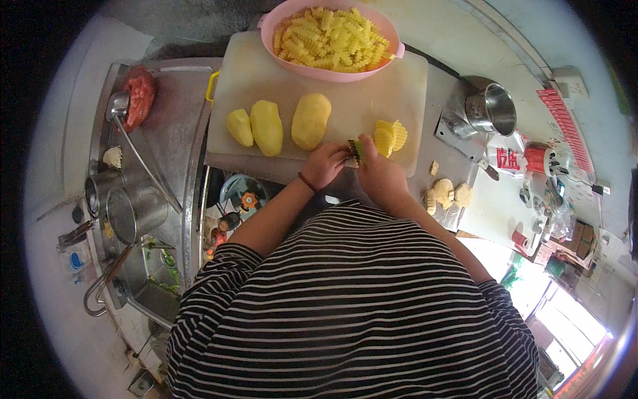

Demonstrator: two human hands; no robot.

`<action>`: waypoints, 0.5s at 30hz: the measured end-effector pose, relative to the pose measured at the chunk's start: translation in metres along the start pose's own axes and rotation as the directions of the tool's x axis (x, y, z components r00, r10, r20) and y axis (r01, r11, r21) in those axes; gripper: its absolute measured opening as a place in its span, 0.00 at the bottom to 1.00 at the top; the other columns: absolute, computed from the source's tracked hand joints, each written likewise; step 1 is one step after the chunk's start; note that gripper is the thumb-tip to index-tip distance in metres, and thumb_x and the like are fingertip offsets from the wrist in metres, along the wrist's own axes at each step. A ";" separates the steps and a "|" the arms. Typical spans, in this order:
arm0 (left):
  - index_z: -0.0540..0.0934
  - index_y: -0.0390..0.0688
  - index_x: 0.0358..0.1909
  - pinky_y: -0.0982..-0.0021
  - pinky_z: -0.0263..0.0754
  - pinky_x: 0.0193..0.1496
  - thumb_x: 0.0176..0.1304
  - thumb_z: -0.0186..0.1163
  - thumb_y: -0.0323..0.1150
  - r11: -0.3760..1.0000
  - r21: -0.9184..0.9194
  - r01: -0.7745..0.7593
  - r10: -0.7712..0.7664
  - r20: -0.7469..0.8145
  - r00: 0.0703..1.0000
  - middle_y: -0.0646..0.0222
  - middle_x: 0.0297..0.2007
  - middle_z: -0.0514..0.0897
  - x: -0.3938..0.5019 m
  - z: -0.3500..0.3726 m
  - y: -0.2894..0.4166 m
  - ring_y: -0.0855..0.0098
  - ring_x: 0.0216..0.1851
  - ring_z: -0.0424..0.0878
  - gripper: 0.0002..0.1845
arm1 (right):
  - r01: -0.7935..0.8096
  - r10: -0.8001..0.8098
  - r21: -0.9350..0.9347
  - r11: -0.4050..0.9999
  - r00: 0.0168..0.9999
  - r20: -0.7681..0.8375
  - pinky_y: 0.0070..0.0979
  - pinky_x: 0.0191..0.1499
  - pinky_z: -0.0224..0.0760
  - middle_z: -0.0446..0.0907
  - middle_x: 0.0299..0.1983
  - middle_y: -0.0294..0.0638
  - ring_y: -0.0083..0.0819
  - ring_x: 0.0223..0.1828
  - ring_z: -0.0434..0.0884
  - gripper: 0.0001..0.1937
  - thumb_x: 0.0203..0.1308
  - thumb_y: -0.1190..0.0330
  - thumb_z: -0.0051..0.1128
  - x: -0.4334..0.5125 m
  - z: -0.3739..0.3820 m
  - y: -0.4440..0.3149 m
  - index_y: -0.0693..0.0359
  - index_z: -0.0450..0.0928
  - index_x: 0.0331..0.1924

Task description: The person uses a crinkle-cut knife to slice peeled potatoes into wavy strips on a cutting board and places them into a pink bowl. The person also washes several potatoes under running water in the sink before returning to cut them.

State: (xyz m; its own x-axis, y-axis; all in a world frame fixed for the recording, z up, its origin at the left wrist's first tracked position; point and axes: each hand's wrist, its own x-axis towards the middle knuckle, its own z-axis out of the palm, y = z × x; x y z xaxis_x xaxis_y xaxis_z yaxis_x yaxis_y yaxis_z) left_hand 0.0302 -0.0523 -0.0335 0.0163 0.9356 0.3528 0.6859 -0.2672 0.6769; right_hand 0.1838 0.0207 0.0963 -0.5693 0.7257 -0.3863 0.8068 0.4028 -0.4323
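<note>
In front of me lies a white cutting board. My right hand grips a green-handled crinkle cutter near the board's front edge. Against the cutter's dark edge rest the fingertips of my left hand; whether they hold anything is hidden. To the right, several crinkle-cut potato slices lean together. Three peeled potatoes stand apart from my hands on the left: a small one, a long one and a large one. At the back, a pink basin holds crinkle-cut potato strips.
A cleaver and a steel pot sit at right, with pale lumpy pieces nearer me. On the left are a metal sink counter, a ladle, a red mesh bag and strainers.
</note>
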 end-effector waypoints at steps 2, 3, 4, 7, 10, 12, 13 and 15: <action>0.83 0.44 0.46 0.59 0.76 0.51 0.51 0.68 0.26 1.000 0.022 -0.004 0.004 -0.021 1.000 0.64 0.46 0.83 0.000 0.001 0.000 0.57 0.47 0.81 0.17 | -0.007 0.007 0.000 1.000 0.999 0.034 0.54 0.40 0.74 0.83 0.37 0.59 0.60 0.36 0.83 0.29 0.63 0.65 0.51 0.003 0.004 0.000 0.50 0.56 0.68; 0.83 0.44 0.46 0.59 0.76 0.50 0.51 0.69 0.26 0.999 0.032 -0.008 0.009 -0.028 1.000 0.64 0.46 0.84 0.001 0.002 0.000 0.57 0.47 0.81 0.17 | -0.003 0.002 0.011 1.000 0.999 0.045 0.54 0.40 0.75 0.83 0.38 0.59 0.61 0.38 0.83 0.29 0.63 0.66 0.51 0.004 0.005 0.002 0.50 0.56 0.68; 0.83 0.44 0.45 0.59 0.77 0.50 0.52 0.68 0.26 0.999 0.029 -0.020 0.022 -0.041 0.999 0.64 0.46 0.84 0.001 0.002 0.000 0.57 0.47 0.81 0.16 | 0.021 -0.023 0.041 0.999 0.998 0.054 0.53 0.41 0.75 0.83 0.39 0.60 0.61 0.39 0.82 0.29 0.63 0.66 0.52 0.005 0.005 0.006 0.50 0.56 0.68; 0.83 0.43 0.43 0.60 0.77 0.49 0.53 0.68 0.27 0.998 0.031 -0.059 0.061 -0.042 0.997 0.64 0.45 0.84 0.005 0.001 0.000 0.58 0.46 0.82 0.14 | 0.023 -0.019 0.119 0.993 0.999 -0.041 0.50 0.45 0.75 0.81 0.44 0.61 0.60 0.44 0.82 0.29 0.63 0.67 0.54 0.005 -0.004 0.032 0.49 0.57 0.67; 0.82 0.42 0.40 0.61 0.77 0.48 0.54 0.69 0.28 0.997 0.032 -0.068 0.067 0.008 0.998 0.64 0.44 0.84 0.008 -0.004 0.000 0.58 0.46 0.82 0.11 | -0.021 0.063 0.285 0.958 0.989 -0.138 0.46 0.46 0.76 0.80 0.47 0.61 0.58 0.48 0.82 0.28 0.63 0.68 0.58 -0.016 -0.015 0.066 0.53 0.60 0.66; 0.81 0.42 0.38 0.61 0.77 0.48 0.55 0.69 0.30 0.993 0.003 -0.121 0.121 -0.007 0.993 0.64 0.42 0.83 0.011 -0.007 0.002 0.58 0.45 0.81 0.10 | 0.193 -0.089 0.263 0.945 0.928 -0.362 0.49 0.42 0.77 0.82 0.43 0.59 0.58 0.42 0.83 0.29 0.62 0.67 0.60 -0.038 -0.018 0.082 0.52 0.59 0.66; 0.81 0.42 0.40 0.61 0.77 0.48 0.54 0.70 0.30 0.996 0.016 -0.088 0.087 0.044 0.995 0.64 0.43 0.83 0.012 -0.009 0.005 0.58 0.45 0.81 0.12 | 0.255 -0.121 0.247 0.935 0.883 -0.454 0.51 0.40 0.78 0.83 0.41 0.58 0.58 0.39 0.84 0.30 0.62 0.66 0.60 -0.050 -0.018 0.088 0.52 0.59 0.66; 0.80 0.42 0.43 0.61 0.77 0.48 0.53 0.71 0.31 0.998 0.042 -0.051 0.044 0.145 0.988 0.64 0.43 0.81 0.022 -0.013 0.008 0.58 0.46 0.80 0.16 | 0.325 -0.199 0.117 0.938 0.785 -0.586 0.47 0.39 0.79 0.84 0.41 0.56 0.56 0.38 0.85 0.29 0.61 0.69 0.61 -0.065 -0.022 0.098 0.54 0.61 0.65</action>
State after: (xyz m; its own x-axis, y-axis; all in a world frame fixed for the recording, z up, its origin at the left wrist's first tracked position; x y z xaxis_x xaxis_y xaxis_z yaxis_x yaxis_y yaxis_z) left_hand 0.0268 -0.0368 -0.0123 0.1522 0.9465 0.2846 0.7141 -0.3044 0.6304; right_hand 0.3036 0.0251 0.0975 -0.5153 0.8166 0.2603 0.5534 0.5489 -0.6265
